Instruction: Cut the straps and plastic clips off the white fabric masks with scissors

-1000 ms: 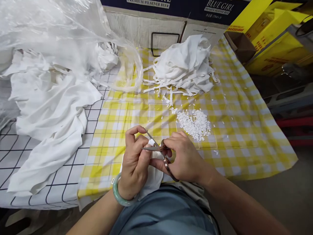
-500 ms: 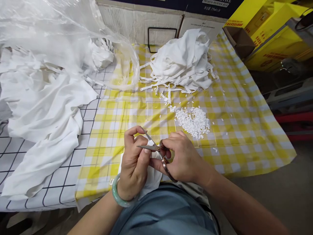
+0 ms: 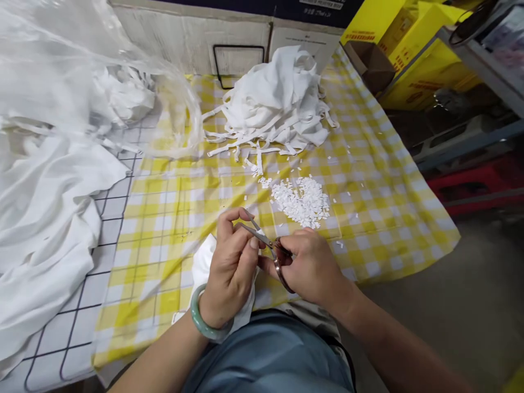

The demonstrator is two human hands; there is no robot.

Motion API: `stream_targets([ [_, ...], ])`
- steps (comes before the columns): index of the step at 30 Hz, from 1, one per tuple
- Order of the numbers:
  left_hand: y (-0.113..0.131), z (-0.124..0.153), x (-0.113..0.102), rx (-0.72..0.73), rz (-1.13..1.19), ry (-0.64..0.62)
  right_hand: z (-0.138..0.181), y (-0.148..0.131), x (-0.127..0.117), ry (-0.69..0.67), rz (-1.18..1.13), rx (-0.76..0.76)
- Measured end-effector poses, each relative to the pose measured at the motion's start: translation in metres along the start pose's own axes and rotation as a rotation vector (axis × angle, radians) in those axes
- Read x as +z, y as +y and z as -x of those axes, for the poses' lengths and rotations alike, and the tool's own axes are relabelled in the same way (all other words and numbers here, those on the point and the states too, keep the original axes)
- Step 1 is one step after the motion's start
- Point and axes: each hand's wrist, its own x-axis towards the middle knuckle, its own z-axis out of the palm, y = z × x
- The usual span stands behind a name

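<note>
My right hand [image 3: 313,267] has its thumb and fingers in the handles of a pair of scissors [image 3: 279,273] with bronze-coloured loops. The blades point left and stand slightly apart, close to the fingertips of my left hand [image 3: 233,265]. That hand is closed in a pinch on a piece of white cloth [image 3: 203,259], which hangs below it and lies partly on the table edge and my lap. A small white end shows between the blades and my left fingertips. A green bangle [image 3: 200,319] circles my left wrist.
Small white clippings [image 3: 303,202] lie heaped beyond my right hand. Behind them is a pile of white cloth pieces with straps [image 3: 274,101]. More white fabric [image 3: 49,218] and a clear plastic bag [image 3: 180,120] cover the left. Cartons [image 3: 184,30] stand at the back.
The scissor blades have drawn closer together near my left fingertips. My view has turned a little to the right, so the table's contents appear further left.
</note>
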Motion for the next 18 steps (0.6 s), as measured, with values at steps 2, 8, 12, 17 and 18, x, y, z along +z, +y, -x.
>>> stream_targets([
  [2,-0.001,-0.009,0.01,0.006,0.015,-0.071,0.004,0.01,-0.001,0.023,0.016,0.083],
  [8,-0.001,-0.024,0.015,-0.043,0.037,-0.153,0.005,0.04,-0.016,-0.023,-0.197,0.269],
  [12,-0.001,-0.009,-0.03,-0.101,-0.055,-0.17,0.004,0.043,-0.023,0.091,-0.173,0.087],
  [17,0.009,0.046,-0.102,-0.177,-0.385,-0.04,0.019,0.004,0.021,-0.205,-0.131,-0.337],
  [18,0.013,0.057,-0.111,-0.194,-0.387,-0.046,0.022,-0.008,0.03,-0.269,-0.13,-0.377],
])
